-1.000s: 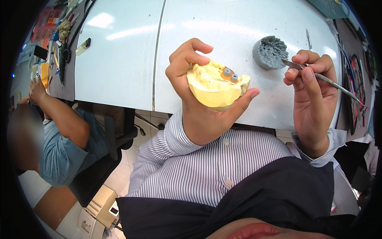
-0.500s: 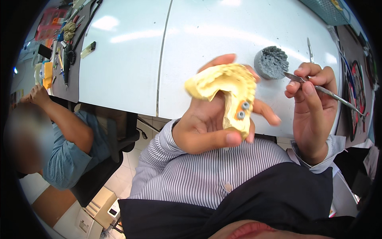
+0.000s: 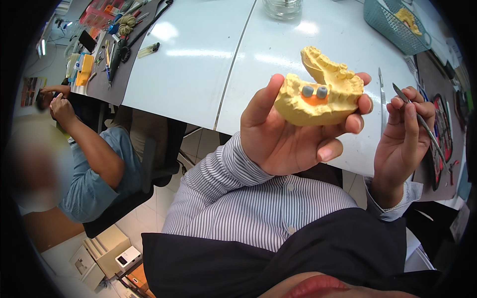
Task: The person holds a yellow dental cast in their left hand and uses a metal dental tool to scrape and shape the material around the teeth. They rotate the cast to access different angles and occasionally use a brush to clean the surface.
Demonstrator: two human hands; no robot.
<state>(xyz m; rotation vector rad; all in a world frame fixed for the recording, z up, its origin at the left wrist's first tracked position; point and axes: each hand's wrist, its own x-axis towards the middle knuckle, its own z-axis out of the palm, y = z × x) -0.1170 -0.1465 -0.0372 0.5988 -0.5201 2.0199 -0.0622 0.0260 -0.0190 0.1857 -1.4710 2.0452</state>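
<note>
My left hand (image 3: pixel 288 134) holds up a yellow plaster dental model (image 3: pixel 323 89) between thumb and fingers. On the model's near side sit two small grey caps (image 3: pixel 315 91) on an orange patch. The arch of teeth points up and away from me. My right hand (image 3: pixel 405 131) is beside it on the right, fingers closed on a thin metal instrument (image 3: pixel 420 119) whose tip points up toward the model without touching it.
A white table (image 3: pixel 198 64) lies beyond my hands, with a glass jar (image 3: pixel 282 7), a teal basket (image 3: pixel 392 22) and tweezers (image 3: pixel 381 94) on it. Tools lie on a dark mat (image 3: pixel 112 44) at far left. Another person sits in a chair at left (image 3: pixel 84 154).
My left hand has turned the dental model, first tilting it up, then showing its side with the grey caps. The view has shifted, so the grey cast on the table is out of sight.
</note>
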